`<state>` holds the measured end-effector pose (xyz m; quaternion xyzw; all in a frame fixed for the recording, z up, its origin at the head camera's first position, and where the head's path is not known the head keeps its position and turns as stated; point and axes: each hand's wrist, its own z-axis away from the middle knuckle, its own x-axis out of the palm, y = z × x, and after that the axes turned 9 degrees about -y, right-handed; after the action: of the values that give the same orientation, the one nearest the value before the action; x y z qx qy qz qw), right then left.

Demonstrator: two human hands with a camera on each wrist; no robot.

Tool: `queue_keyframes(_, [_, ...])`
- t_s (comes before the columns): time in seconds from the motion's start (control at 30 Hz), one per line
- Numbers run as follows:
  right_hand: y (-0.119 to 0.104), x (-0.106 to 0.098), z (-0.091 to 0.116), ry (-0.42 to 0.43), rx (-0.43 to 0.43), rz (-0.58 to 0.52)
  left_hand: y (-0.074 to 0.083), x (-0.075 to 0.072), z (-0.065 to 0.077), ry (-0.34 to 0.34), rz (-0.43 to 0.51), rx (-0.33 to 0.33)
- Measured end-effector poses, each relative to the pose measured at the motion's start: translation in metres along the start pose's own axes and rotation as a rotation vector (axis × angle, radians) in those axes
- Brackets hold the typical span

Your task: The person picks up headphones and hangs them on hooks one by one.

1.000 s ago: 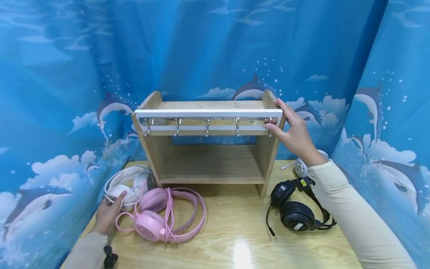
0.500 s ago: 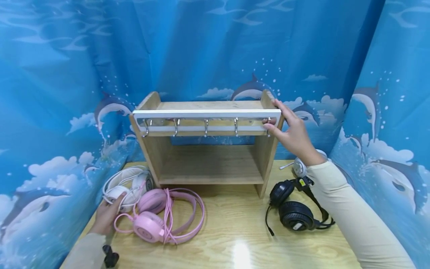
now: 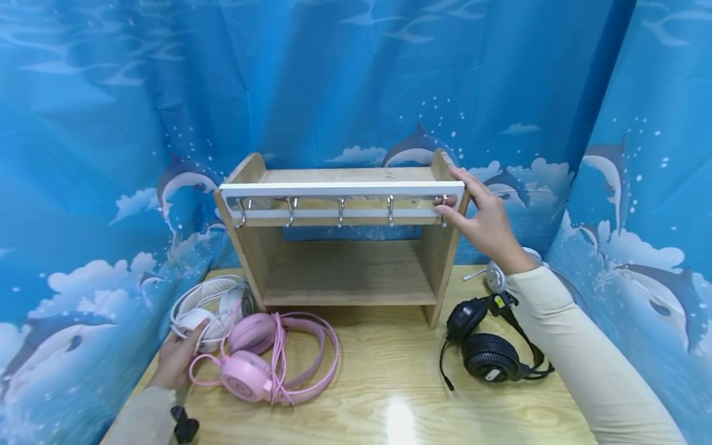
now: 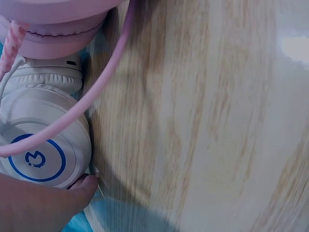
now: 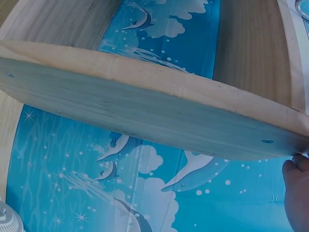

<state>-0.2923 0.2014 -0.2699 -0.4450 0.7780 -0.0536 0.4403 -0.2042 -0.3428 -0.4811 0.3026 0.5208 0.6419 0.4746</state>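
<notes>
At the left table edge my left hand [image 3: 175,360] grips a white pair of headphones [image 3: 191,318] by an ear cup. In the left wrist view, the thumb [image 4: 79,191] lies against that ear cup [image 4: 72,130], which bears a blue ring logo; the other fingers are hidden. My right hand [image 3: 489,225] holds the upper right corner of a wooden shelf [image 3: 356,272], thumb at the front and fingers along the side panel. Across the shelf's top front runs a white rail [image 3: 317,186] with several metal hooks [image 3: 341,210]. In the right wrist view, fingertips touch the side panel [image 5: 145,106].
Pink headphones [image 3: 245,374] with a bundled cable lie against the white ones. A black headset [image 3: 492,357] with a boom microphone lies at right. Behind it, a white-silver headset [image 3: 496,278] is partly covered by my forearm. Blue dolphin-print curtains [image 3: 356,80] enclose the table [image 3: 378,371].
Everything shifts very slightly left in the head view between the first frame and now. Both hands keep their holds; the headphones and shelf stay in place.
</notes>
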Motion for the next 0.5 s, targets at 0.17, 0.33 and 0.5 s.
queue_keyframes(0.17, [0.0,0.0,0.0,0.0,0.003,-0.002,0.0,-0.002,0.001,-0.026,0.021,-0.035])
queue_keyframes(0.33, [0.002,0.0,0.0,0.013,-0.016,-0.005,0.003,-0.005,0.004,-0.077,0.064,-0.074])
queue_keyframes(0.5, [0.002,-0.001,0.0,0.021,-0.02,-0.01,0.005,-0.011,0.005,-0.164,0.07,-0.078])
